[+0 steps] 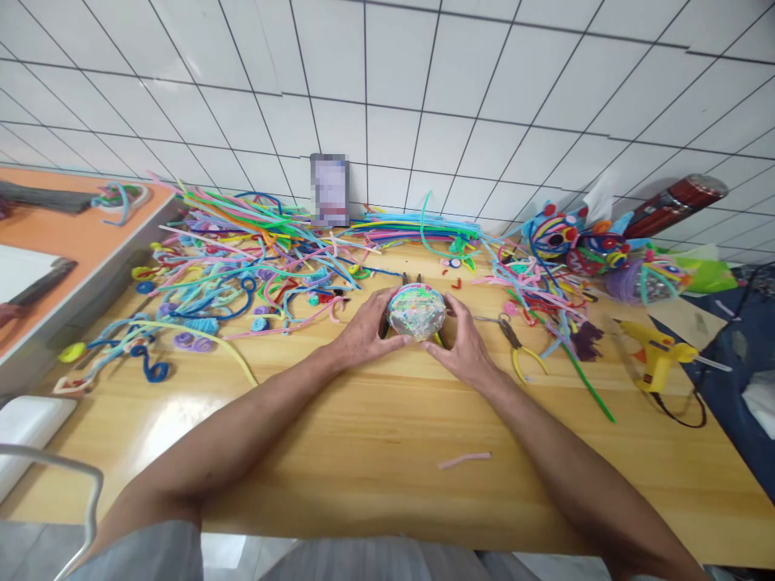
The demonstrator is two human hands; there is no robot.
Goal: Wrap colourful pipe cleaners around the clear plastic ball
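Note:
A rounded clear object with green, white and pink bits inside and a coloured rim point(416, 313) is held between both hands above the wooden table point(339, 452). My left hand point(370, 331) grips its left side, thumb along the lower edge. On its right side my right hand point(461, 339) holds it the same way. Dark tips and a bit of yellow of a tool show behind and under the object, mostly hidden. Pliers with yellow handles point(518, 347) lie right of my right hand. A short pink strip point(465, 460) lies nearer the front edge.
Tangled pipe cleaners point(242, 266) cover the back left, with another pile point(538, 282) at the right. A phone point(330, 190) leans on the tiled wall. At the right are a yellow glue gun point(657, 355), decorated figures point(550, 234) and a red flask point(681, 206).

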